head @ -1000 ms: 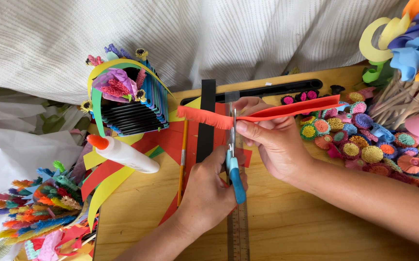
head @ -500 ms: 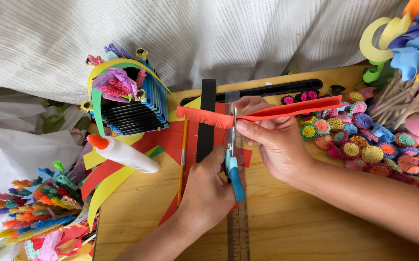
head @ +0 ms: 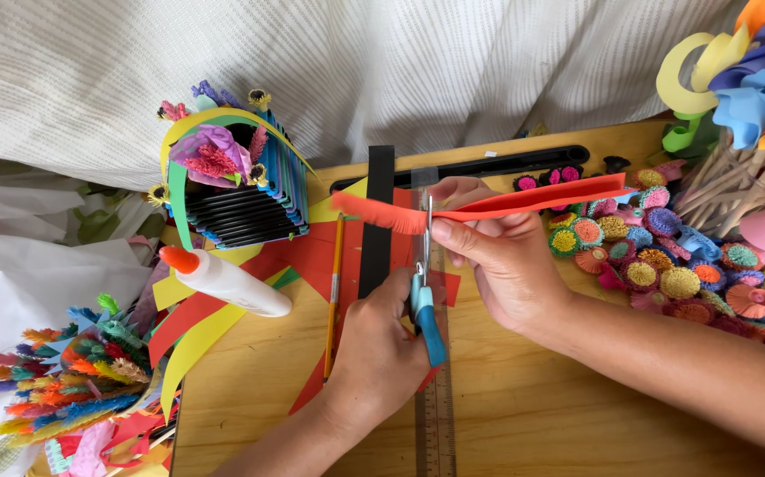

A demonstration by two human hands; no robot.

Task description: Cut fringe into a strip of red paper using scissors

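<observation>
My right hand point(head: 502, 265) pinches a long red paper strip point(head: 533, 199) and holds it level above the wooden board point(head: 533, 415). The strip's left end point(head: 378, 212) is cut into a fine fringe. My left hand point(head: 378, 349) grips small scissors with blue handles point(head: 427, 318). Their blades point up and meet the strip's lower edge just beside my right thumb, where the fringe ends.
A steel ruler point(head: 435, 415), a black strip point(head: 376, 221), a pencil point(head: 334, 291) and red paper lie under the hands. A white glue bottle point(head: 223, 281) lies left, below a coloured paper basket point(head: 232, 190). Rolled paper flowers point(head: 665, 265) crowd the right; fringed strips point(head: 64, 371) pile at lower left.
</observation>
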